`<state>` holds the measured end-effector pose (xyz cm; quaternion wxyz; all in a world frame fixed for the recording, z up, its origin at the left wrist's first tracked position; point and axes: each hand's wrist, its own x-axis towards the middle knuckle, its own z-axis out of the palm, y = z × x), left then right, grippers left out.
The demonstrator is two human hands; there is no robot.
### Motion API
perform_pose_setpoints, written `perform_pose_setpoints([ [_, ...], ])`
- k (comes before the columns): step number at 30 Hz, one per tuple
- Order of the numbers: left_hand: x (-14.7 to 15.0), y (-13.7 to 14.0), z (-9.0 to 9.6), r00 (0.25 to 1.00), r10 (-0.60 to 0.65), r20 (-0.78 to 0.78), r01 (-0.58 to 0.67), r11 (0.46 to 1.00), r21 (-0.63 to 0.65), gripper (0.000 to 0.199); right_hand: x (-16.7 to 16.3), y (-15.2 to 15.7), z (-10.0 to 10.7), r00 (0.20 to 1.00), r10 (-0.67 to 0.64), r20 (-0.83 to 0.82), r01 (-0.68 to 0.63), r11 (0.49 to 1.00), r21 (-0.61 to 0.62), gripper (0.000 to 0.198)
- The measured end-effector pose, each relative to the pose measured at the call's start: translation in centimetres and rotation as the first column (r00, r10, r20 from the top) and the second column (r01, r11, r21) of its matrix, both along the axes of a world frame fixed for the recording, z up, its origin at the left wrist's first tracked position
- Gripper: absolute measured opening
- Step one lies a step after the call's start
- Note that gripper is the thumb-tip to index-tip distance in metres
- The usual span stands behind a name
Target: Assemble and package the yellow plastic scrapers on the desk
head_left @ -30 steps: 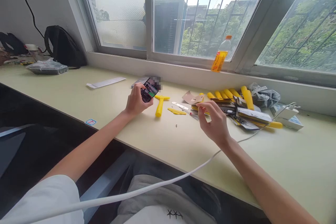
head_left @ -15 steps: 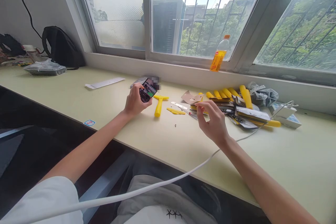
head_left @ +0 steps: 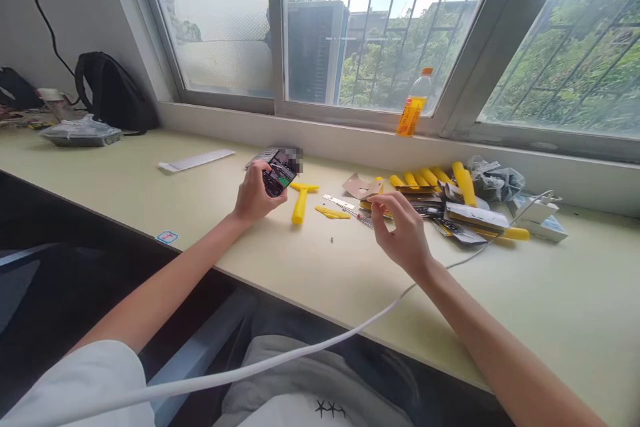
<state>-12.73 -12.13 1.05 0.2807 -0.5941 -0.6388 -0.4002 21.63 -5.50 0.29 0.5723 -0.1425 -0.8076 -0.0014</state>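
Observation:
My left hand (head_left: 254,197) is closed around a smartphone (head_left: 281,172) whose lit screen is tilted toward me above the table. Just right of it lies a yellow T-shaped handle (head_left: 299,207). Beside that are a flat yellow piece (head_left: 333,213), a pale flat strip (head_left: 339,201) and a thin screwdriver-like tool (head_left: 364,219). A tiny metal part (head_left: 331,239) sits nearer to me. My right hand (head_left: 401,230) hovers with thumb and forefinger brought together, in front of a brown card piece (head_left: 357,187); anything between the fingertips is too small to make out.
Several yellow handles (head_left: 465,183) and printed packets (head_left: 475,215) are heaped at right, near white boxes (head_left: 540,227). A white cable (head_left: 370,321) crosses in front of me. An orange-capped bottle (head_left: 413,107) stands on the sill. A black backpack (head_left: 113,93) rests far left.
The view has shifted slightly. Both hands keep almost the same pose, the left still on the smartphone and the right still near the card piece.

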Motion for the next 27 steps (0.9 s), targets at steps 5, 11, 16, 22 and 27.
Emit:
perform_pose_setpoints([
  [5,0.0,0.0,0.0,1.000,0.018,0.004,-0.018,1.000,-0.016,0.061,0.1,0.0,0.1,1.000,-0.006,0.002,0.006,1.000,0.000,0.016],
  [11,0.1,0.0,0.1,0.999,0.048,0.012,-0.047,0.998,-0.046,0.061,0.1,0.0,0.2,1.000,-0.009,0.000,0.009,1.000,0.016,0.015],
  [16,0.0,0.0,0.1,0.998,0.053,0.023,-0.052,0.997,-0.051,0.060,0.2,0.1,0.2,1.000,-0.008,-0.002,0.008,1.000,0.025,0.015],
  [22,-1.0,0.4,0.0,0.973,0.118,0.196,-0.095,0.988,-0.125,0.064,1.1,-0.3,2.2,0.999,-0.031,-0.019,0.033,0.995,0.097,0.018],
  [27,-2.0,0.4,-0.2,0.915,0.309,0.261,-0.201,0.908,-0.369,0.068,5.1,-3.2,7.1,0.964,0.111,-0.240,-0.083,0.989,0.125,0.025],
])
